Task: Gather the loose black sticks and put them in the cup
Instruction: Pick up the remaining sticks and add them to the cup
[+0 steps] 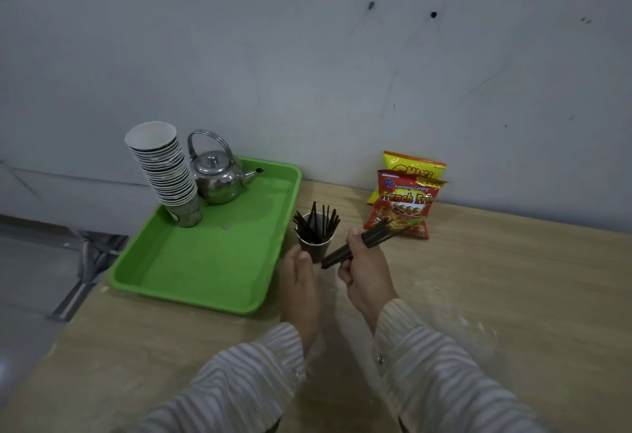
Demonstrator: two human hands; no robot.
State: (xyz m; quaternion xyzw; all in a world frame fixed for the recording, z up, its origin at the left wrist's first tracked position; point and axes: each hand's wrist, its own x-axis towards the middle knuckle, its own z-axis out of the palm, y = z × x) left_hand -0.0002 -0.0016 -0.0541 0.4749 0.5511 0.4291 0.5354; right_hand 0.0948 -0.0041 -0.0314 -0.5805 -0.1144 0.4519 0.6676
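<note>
The right hand (364,261) is clenched around a bundle of thin black sticks (369,239), gripping them near their middle. The bundle lies slanted, its lower ends pointing down and left toward the small dark paper cup (316,247), its upper ends reaching up and right across the front of the red snack packet (403,207). The lower ends sit just beside the cup's right wall, below its rim.

The left hand (301,278) rests against the lower left side of the cup, thumb touching its wall; whether its fingers wrap the cup cannot be told, as they are hidden behind the hand.

The cup stands upright on the pale wooden worktop (496,296), just right of the green plastic tray (212,261). More thin black sticks (316,220) stand in the cup, fanned out and leaning in different directions above the rim.

On the tray's far end stand a tilted stack of white paper cups (164,169) and a shiny metal kettle (219,176). A yellow snack packet (413,164) leans behind the red one, against the grey wall (307,56).
</note>
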